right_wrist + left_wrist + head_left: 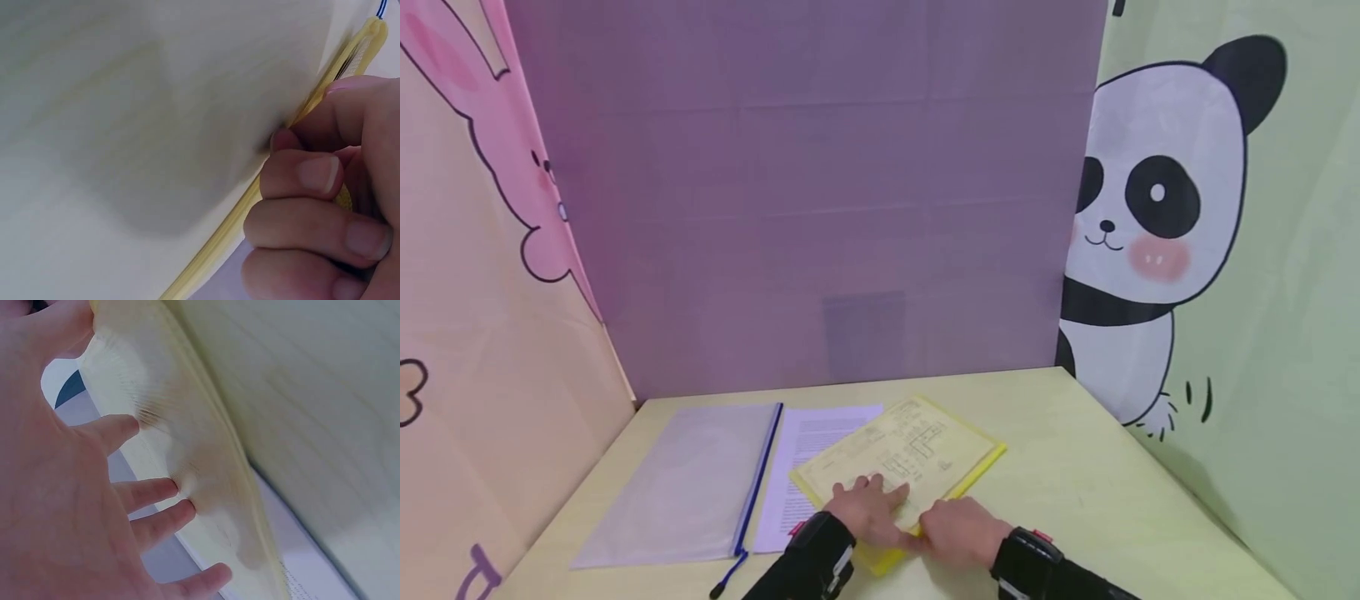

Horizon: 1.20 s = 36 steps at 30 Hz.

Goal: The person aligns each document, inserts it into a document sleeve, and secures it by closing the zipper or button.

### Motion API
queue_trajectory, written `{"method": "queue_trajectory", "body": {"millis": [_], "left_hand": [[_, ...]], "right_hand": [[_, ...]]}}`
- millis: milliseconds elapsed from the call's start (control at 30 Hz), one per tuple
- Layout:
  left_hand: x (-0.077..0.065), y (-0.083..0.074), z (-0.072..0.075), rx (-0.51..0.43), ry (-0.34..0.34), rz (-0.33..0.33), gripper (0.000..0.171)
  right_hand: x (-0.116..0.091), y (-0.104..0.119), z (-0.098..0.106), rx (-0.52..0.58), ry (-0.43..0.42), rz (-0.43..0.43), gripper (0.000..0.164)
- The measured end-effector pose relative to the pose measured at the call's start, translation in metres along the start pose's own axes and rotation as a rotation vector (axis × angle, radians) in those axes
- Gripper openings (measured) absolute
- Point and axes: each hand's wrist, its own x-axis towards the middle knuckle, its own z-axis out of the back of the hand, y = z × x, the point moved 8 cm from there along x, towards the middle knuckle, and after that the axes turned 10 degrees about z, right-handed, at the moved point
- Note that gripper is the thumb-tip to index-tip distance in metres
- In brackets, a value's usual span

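A yellow-edged zip document pouch (932,458) lies slanted on the table, with a printed sheet showing through its clear front. My left hand (867,510) presses on its near part, fingers spread and the thumb by the near edge. In the left wrist view the fingertips (182,509) dent the clear film. My right hand (964,530) has its fingers curled and pinches the pouch's zipped edge near the left thumb. In the right wrist view the yellow zip edge (215,256) runs into the right hand (312,206); the exact spot pinched is hidden.
Left of the pouch lies a printed paper (790,475), partly under it. Further left is a clear pouch with a blue zip (685,483), its pull tab (718,589) near the front edge. A purple panel (805,208) stands behind the wooden table (1120,483).
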Motion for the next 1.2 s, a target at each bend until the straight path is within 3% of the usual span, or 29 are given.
{"method": "queue_trajectory", "body": {"millis": [167,433,667,1000,1200], "left_hand": [[0.001,0.001,-0.001,-0.023,0.038,-0.021,0.084],[0.001,0.002,0.000,-0.037,0.049,-0.082,0.076],[0.001,0.005,-0.001,-0.066,0.047,-0.104,0.076],[0.005,0.011,-0.002,-0.126,0.014,-0.072,0.082],[0.009,0.017,-0.003,-0.120,-0.002,-0.038,0.084]], "right_hand": [[-0.006,-0.011,0.006,-0.063,-0.027,-0.026,0.020],[-0.007,-0.030,0.008,-0.044,-0.001,-0.120,0.014],[-0.003,-0.046,0.012,-0.139,-0.077,-0.175,0.016],[0.004,-0.066,0.014,-0.198,-0.139,-0.193,0.013],[0.006,-0.073,0.018,-0.216,-0.110,-0.227,0.012]]}}
